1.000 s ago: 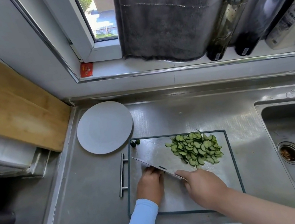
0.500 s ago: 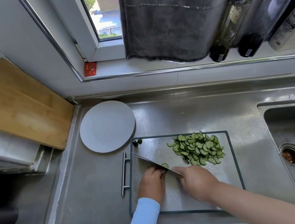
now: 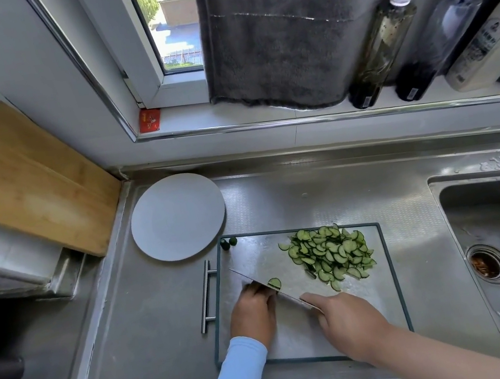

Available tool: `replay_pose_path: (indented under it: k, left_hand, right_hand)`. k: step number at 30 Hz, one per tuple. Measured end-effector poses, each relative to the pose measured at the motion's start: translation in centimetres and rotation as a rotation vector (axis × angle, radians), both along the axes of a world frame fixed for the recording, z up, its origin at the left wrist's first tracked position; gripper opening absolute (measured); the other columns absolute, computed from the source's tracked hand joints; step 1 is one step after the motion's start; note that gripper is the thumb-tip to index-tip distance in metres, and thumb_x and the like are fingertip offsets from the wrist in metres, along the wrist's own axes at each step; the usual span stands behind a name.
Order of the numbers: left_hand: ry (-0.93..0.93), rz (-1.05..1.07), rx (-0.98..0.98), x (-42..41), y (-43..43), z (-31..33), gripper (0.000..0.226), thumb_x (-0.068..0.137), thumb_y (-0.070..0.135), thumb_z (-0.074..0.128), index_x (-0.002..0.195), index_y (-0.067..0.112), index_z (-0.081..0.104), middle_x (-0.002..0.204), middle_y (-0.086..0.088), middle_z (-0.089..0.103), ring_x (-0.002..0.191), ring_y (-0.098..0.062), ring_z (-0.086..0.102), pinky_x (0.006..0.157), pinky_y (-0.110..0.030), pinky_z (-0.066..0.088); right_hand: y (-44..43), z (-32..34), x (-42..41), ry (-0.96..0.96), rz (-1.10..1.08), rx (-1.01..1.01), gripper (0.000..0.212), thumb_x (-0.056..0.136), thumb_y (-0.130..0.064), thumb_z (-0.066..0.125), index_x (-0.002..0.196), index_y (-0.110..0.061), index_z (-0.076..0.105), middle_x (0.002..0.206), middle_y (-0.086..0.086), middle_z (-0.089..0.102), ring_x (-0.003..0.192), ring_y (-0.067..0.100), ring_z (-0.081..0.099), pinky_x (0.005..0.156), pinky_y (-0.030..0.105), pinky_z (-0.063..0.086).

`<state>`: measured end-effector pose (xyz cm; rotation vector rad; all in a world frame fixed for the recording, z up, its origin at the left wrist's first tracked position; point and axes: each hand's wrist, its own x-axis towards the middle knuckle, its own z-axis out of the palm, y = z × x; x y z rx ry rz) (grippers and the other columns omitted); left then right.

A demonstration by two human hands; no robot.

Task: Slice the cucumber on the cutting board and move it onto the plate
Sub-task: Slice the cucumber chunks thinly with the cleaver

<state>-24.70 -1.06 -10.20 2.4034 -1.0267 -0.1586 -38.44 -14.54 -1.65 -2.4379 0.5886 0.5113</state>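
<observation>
On the steel cutting board (image 3: 255,256), my right hand (image 3: 347,315) is gripping the knife (image 3: 289,296), fingers wrapped round the handle and the forefinger lying along the blade, which is slanting from the board's left side back to my palm. My left hand (image 3: 253,314) is lying just behind it, fingers curled under and bunched together, knuckles touching the flat of the blade. Whatever stub of cucumber they are pinning is hidden, so I cannot tell how much is left.

1 half-moon slice (image 3: 274,283) is sitting against the blade's right face. The heap of cucumber slices (image 3: 331,253) is lying on the board's far right part, well apart from the plate (image 3: 177,217), which is standing bare on the table just beyond the board's far left corner, beside 2 dark end pieces (image 3: 228,243).

I am judging the slicing nearly done. With so little to hold, a left fingertip creeping past the knuckles would be meeting the edge. Later, carrying a wet, loose heap across to the plate could be scattering slices over the table.
</observation>
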Motion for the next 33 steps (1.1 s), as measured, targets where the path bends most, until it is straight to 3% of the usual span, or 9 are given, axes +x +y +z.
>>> replay_pose_path:
  k: [8, 11, 19, 27, 33]
  left_hand:
    - [0.059, 0.042, -0.022, 0.0, 0.2, -0.6, 0.024, 0.063, 0.006, 0.085, 0.076, 0.024, 0.075, 0.080, 0.005, 0.067, 0.072, -0.015, 0.063, 0.060, -0.015, 0.045]
    - [0.101, 0.058, -0.028, 0.0, 0.3, -1.3, 0.021, 0.065, 0.006, 0.084, 0.076, 0.022, 0.075, 0.079, 0.002, 0.067, 0.071, -0.018, 0.064, 0.059, -0.019, 0.049]
    - [0.114, 0.061, -0.033, -0.1, 0.4, -1.8, 0.019, 0.068, 0.006, 0.082, 0.078, 0.020, 0.075, 0.079, 0.000, 0.067, 0.072, -0.020, 0.064, 0.057, -0.024, 0.053]
    - [0.061, 0.049, -0.054, -0.3, 0.3, -0.9, 0.025, 0.064, 0.004, 0.085, 0.078, 0.022, 0.076, 0.082, 0.001, 0.069, 0.073, -0.020, 0.065, 0.060, -0.021, 0.053]
    - [0.033, 0.049, -0.064, -0.5, 0.3, -0.6, 0.028, 0.061, 0.002, 0.086, 0.078, 0.022, 0.076, 0.082, 0.002, 0.069, 0.075, -0.019, 0.065, 0.061, -0.019, 0.051]
  right_hand:
    - [-0.3, -0.8, 1.2, 0.040, -0.016, 0.040, 0.047, 0.102, -0.019, 0.035, 0.145, -0.035, 0.047, 0.102, 0.009, 0.070, 0.092, 0.030, 0.063, 0.069, 0.034, 0.045]
    - [-0.1, -1.3, 2.0, 0.062, -0.023, 0.042, 0.049, 0.100, -0.019, 0.034, 0.145, -0.034, 0.047, 0.107, 0.010, 0.070, 0.095, 0.032, 0.063, 0.076, 0.037, 0.052]
    - [0.1, -1.6, 3.0, 0.047, -0.004, 0.018, 0.048, 0.099, -0.019, 0.035, 0.142, -0.034, 0.049, 0.112, 0.010, 0.069, 0.101, 0.033, 0.062, 0.079, 0.037, 0.052]
    - [0.2, -1.2, 0.5, -0.010, -0.007, -0.010, 0.041, 0.100, -0.021, 0.038, 0.136, -0.037, 0.050, 0.093, 0.003, 0.070, 0.076, 0.024, 0.052, 0.066, 0.035, 0.044]
    - [-0.2, -0.8, -0.3, 0.000, -0.001, 0.020, 0.044, 0.099, -0.019, 0.038, 0.137, -0.038, 0.049, 0.094, 0.003, 0.070, 0.084, 0.026, 0.059, 0.069, 0.036, 0.047]
